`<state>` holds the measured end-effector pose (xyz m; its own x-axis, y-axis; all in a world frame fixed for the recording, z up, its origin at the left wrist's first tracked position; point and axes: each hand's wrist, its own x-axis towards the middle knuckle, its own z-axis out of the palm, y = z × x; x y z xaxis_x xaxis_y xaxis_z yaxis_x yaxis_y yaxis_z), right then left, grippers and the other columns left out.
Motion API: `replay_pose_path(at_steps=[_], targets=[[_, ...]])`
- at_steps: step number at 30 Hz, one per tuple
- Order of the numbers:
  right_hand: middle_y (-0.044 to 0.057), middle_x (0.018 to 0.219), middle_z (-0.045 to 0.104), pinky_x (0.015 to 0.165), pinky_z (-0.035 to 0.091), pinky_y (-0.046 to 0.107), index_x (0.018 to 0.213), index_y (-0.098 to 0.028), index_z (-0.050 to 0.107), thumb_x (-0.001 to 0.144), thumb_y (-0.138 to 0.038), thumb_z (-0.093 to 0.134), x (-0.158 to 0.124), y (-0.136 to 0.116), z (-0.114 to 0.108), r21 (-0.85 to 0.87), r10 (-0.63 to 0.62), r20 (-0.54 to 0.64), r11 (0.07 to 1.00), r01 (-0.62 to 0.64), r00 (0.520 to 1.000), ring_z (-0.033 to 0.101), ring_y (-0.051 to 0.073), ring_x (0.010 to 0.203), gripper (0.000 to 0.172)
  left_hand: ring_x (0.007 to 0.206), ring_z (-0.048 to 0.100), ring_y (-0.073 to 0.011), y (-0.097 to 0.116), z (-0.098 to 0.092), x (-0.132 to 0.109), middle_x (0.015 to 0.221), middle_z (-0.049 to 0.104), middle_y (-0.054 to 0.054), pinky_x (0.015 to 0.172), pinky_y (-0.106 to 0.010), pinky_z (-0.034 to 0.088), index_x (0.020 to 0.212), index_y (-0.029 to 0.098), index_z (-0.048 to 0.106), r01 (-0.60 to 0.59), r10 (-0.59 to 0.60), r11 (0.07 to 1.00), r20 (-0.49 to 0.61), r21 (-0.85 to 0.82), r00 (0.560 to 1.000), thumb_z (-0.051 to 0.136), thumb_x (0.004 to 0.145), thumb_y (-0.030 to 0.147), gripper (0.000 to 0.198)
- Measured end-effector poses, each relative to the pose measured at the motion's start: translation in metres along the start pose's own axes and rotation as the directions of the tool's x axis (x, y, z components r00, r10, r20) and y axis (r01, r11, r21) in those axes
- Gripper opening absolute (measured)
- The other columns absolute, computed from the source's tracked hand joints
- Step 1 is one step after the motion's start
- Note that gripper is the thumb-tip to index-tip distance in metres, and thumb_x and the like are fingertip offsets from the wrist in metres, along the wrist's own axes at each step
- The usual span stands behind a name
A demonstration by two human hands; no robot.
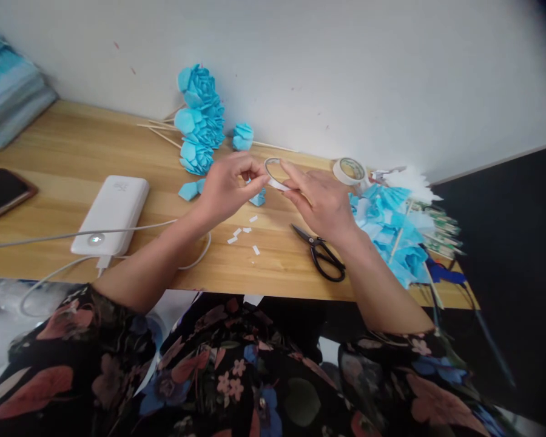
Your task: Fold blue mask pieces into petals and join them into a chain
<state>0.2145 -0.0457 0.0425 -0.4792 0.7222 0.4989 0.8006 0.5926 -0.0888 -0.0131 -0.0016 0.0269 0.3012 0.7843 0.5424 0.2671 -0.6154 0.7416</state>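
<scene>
My left hand (230, 185) and my right hand (321, 200) meet above the wooden desk (64, 152), both closed on a small white tape roll (274, 173). The left fingers pinch its near edge, while the right fingers hold its right side. Under the hands lie a blue paper piece (258, 198) and several small white tape scraps (243, 233). Black scissors (321, 252) rest on the desk just below my right wrist.
Blue paper flowers on sticks (200, 118) lie against the wall. A second tape roll (349, 170) and a pile of blue and white paper (394, 227) sit to the right. A white power bank (111, 212) with cables and a dark phone (2, 191) lie at the left.
</scene>
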Motion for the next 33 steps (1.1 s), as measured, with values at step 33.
replay_pose_path(at_steps=[33], targets=[[0.003, 0.105, 0.082, 0.097, 0.061, 0.042, 0.145, -0.029, 0.062, 0.107, -0.046, 0.05, -0.007, -0.008, -0.025, 0.128, 0.08, 0.028, 0.988, -0.083, 0.996, 0.076, 0.023, 0.105, 0.044, 0.092, 0.066, -0.0205, 0.002, -0.006, 0.005, 0.088, 0.071, -0.004, 0.103, -0.043, 0.049, 0.072, 0.023, 0.062, -0.097, 0.097, 0.995, 0.182, -0.007, 0.979, 0.08, 0.085, 0.043, 0.03]])
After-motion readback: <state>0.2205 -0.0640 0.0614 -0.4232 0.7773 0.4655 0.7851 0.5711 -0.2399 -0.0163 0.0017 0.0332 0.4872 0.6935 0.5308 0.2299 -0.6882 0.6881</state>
